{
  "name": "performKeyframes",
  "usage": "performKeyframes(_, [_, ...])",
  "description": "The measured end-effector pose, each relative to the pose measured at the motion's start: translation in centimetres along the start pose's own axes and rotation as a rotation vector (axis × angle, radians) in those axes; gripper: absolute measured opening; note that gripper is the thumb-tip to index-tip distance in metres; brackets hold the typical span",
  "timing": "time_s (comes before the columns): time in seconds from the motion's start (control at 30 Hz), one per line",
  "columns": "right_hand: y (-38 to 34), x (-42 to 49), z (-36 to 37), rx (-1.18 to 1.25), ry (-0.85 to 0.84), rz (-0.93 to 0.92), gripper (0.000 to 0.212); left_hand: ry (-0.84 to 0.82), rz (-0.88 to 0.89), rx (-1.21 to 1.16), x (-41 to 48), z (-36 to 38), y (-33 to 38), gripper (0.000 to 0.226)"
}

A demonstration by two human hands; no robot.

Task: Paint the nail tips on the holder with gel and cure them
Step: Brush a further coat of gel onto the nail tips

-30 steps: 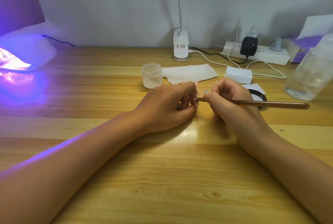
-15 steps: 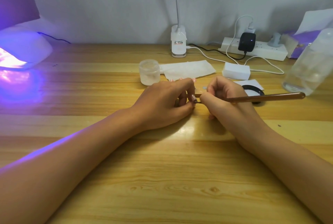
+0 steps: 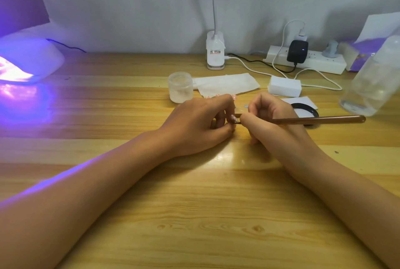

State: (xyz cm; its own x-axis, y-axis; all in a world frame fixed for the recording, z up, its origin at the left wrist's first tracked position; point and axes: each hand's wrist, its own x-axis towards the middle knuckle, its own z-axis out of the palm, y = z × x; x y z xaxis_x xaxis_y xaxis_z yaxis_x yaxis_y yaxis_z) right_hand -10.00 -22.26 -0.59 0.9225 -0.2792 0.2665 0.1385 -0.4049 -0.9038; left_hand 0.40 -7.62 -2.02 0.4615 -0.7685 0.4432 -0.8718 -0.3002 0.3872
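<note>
My left hand (image 3: 201, 123) rests on the wooden table and pinches a small nail-tip holder, mostly hidden by its fingers; a pinkish nail tip (image 3: 233, 118) shows at the fingertips. My right hand (image 3: 268, 117) grips a long brown brush (image 3: 320, 120), whose tip touches that nail tip. More pink nail tips (image 3: 218, 96) peek out behind my left hand. A small frosted gel jar (image 3: 180, 87) stands just beyond. A white curing lamp (image 3: 26, 61) glows violet at the far left.
A white wipe (image 3: 227, 84) and a white block (image 3: 284, 86) lie behind the hands. A black ring lid (image 3: 305, 111) sits on white paper. A clear bottle (image 3: 374, 82) stands at right. A desk lamp base (image 3: 215, 53), power strip (image 3: 307, 61) and cables line the wall.
The brush tip has shifted slightly lower along the nail tip. Both hands stay together at the same spot; the view has tilted a little.
</note>
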Motion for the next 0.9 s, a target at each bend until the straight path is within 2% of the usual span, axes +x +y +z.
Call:
performKeyframes(0.17, [0.04, 0.16, 0.00, 0.021, 0.036, -0.002, 0.020, 0.005, 0.003, -0.007, -0.03, -0.09, 0.17, 0.010])
performKeyframes(0.37, [0.19, 0.17, -0.21, 0.093, 0.027, 0.004, 0.015, 0.002, 0.001, -0.005, 0.00, -0.11, 0.26, 0.012])
performKeyframes(0.5, [0.12, 0.12, -0.04, 0.038, 0.005, 0.002, 0.015, -0.005, 0.002, 0.000, 0.03, -0.19, 0.35, 0.022])
performKeyframes(0.77, [-0.04, 0.18, -0.11, -0.006, 0.038, -0.020, 0.025, -0.004, 0.003, -0.007, -0.02, -0.04, 0.06, 0.012])
performKeyframes(0.9, [0.21, 0.17, -0.25, 0.073, 0.056, 0.001, 0.016, -0.004, 0.004, -0.011, -0.04, -0.04, 0.06, 0.017])
